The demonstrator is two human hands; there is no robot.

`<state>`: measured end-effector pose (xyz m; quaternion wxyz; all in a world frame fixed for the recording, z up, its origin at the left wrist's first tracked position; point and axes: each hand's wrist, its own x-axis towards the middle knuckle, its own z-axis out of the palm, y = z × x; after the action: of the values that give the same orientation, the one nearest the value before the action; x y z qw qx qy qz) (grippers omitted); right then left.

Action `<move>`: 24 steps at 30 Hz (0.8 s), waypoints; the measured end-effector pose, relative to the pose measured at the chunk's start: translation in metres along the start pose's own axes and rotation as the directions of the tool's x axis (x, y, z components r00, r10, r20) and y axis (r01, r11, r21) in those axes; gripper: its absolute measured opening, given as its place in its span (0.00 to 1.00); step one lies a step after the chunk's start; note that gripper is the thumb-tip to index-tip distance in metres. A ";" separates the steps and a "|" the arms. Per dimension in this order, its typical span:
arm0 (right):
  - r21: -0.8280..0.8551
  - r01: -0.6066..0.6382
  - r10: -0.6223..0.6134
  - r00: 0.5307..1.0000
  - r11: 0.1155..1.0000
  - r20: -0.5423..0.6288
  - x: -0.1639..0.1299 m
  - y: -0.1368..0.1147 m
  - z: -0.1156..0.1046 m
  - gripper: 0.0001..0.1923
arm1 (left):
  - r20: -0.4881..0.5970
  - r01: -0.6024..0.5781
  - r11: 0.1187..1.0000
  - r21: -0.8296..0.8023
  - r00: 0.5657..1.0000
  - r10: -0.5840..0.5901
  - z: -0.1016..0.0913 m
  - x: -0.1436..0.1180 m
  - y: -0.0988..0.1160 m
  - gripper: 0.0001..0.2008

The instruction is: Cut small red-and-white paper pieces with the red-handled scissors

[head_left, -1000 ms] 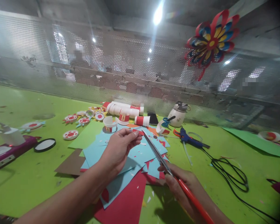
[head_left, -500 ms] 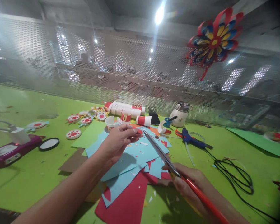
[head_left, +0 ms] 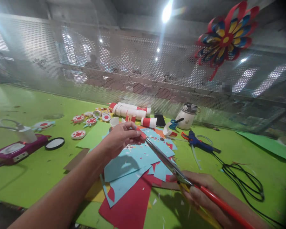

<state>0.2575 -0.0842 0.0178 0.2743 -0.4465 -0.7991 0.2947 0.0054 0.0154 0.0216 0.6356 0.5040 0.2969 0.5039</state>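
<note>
While left hand (head_left: pixel 120 137) pinches a red scrap (head_left: pixel 142 134), right hand (head_left: pixel 200 190) grips scissors (head_left: pixel 166 162).

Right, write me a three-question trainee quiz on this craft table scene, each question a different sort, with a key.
1. True or false: the right hand holds the red-handled scissors.
2. Multiple choice: the scissors' tips are at
A) the blue glue gun
B) a small red paper piece pinched in the left hand
C) the white jug
3. Fill in: the paper flower hangs on the perforated ____ screen behind the green table.

Key: 1 true; 2 B; 3 metal.
</note>
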 end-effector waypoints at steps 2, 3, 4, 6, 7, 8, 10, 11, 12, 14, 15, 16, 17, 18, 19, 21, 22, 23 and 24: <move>-0.003 0.014 -0.014 1.000 1.000 0.018 0.001 0.002 -0.001 0.27 | 0.020 -0.001 1.000 0.013 1.000 0.001 0.000 0.000 0.001 0.05; -0.001 0.020 -0.020 0.999 1.000 0.037 0.001 0.002 -0.002 0.26 | 0.025 0.005 1.000 0.016 1.000 -0.005 0.000 -0.001 0.001 0.05; -0.001 0.020 -0.020 0.999 1.000 0.048 0.001 0.003 -0.002 0.26 | 0.025 0.011 1.000 0.017 1.000 -0.011 0.000 -0.001 0.001 0.05; -0.011 0.001 -0.001 1.000 1.000 0.028 0.001 0.003 -0.003 0.26 | 0.024 0.018 1.000 0.019 1.000 -0.019 -0.001 -0.001 0.001 0.04; -0.016 -0.014 0.014 1.000 1.000 0.004 0.001 0.002 -0.004 0.26 | 0.027 0.020 1.000 0.023 0.999 -0.021 -0.001 -0.001 0.001 0.04; -0.016 -0.026 0.026 1.000 1.000 -0.016 0.001 0.003 -0.004 0.26 | 0.032 0.020 0.999 0.030 0.999 -0.021 -0.001 -0.001 0.001 0.04; -0.011 -0.023 0.023 1.000 1.000 0.016 0.002 0.003 -0.005 0.25 | 0.044 0.024 0.999 0.048 0.999 -0.027 -0.002 -0.001 0.001 0.04; -0.008 -0.010 0.010 0.998 1.000 0.069 0.002 0.004 -0.006 0.24 | 0.045 0.028 0.998 0.055 0.999 -0.030 -0.002 -0.001 0.002 0.04; -0.004 0.002 -0.002 0.992 1.000 0.130 0.002 0.005 -0.007 0.23 | 0.045 0.032 0.998 0.060 0.998 -0.034 -0.002 -0.001 0.002 0.04; 0.000 -0.001 0.001 0.976 1.000 0.217 0.003 0.005 -0.010 0.23 | 0.046 0.041 0.997 0.070 0.998 -0.044 -0.001 -0.001 0.003 0.03; -0.003 -0.014 0.014 0.971 1.000 0.240 0.002 0.005 -0.011 0.22 | 0.051 0.046 0.996 0.076 0.997 -0.050 -0.001 -0.001 0.003 0.03; -0.005 -0.023 0.024 0.968 1.000 0.248 0.002 0.005 -0.012 0.22 | 0.058 0.050 0.995 0.082 0.997 -0.055 -0.001 -0.001 0.003 0.03; -0.008 -0.024 0.025 0.968 1.000 0.249 0.001 0.005 -0.012 0.22 | 0.070 0.053 0.995 0.088 0.996 -0.059 -0.002 -0.001 0.004 0.03; -0.017 -0.020 0.023 0.969 1.000 0.247 0.001 0.005 -0.013 0.22 | 0.083 0.054 0.994 0.094 0.995 -0.062 -0.003 -0.001 0.004 0.02; -0.027 -0.008 0.015 0.968 1.000 0.250 0.000 0.004 -0.014 0.22 | 0.099 0.052 0.994 0.099 0.993 -0.062 -0.004 -0.001 0.003 0.02; -0.036 0.006 0.004 0.965 0.999 0.263 0.000 0.004 -0.014 0.21 | 0.137 0.054 0.993 0.100 0.988 -0.068 -0.006 -0.001 0.003 0.02; -0.037 0.000 0.010 0.961 0.999 0.276 0.000 0.005 -0.014 0.21 | 0.162 0.059 0.993 0.101 0.984 -0.075 -0.007 -0.002 0.003 0.03; -0.037 -0.010 0.021 0.956 0.999 0.292 0.000 0.005 -0.014 0.21 | 0.187 0.065 0.992 0.104 0.979 -0.084 -0.008 -0.002 0.002 0.03; -0.035 -0.020 0.030 0.952 0.999 0.306 0.000 0.006 -0.014 0.21 | 0.211 0.071 0.991 0.110 0.973 -0.093 -0.008 -0.002 0.002 0.03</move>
<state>0.2706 -0.0788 0.0233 0.1363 -0.4099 -0.8307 0.3512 -0.0031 0.0167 0.0209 0.6577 0.5747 0.2721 0.4039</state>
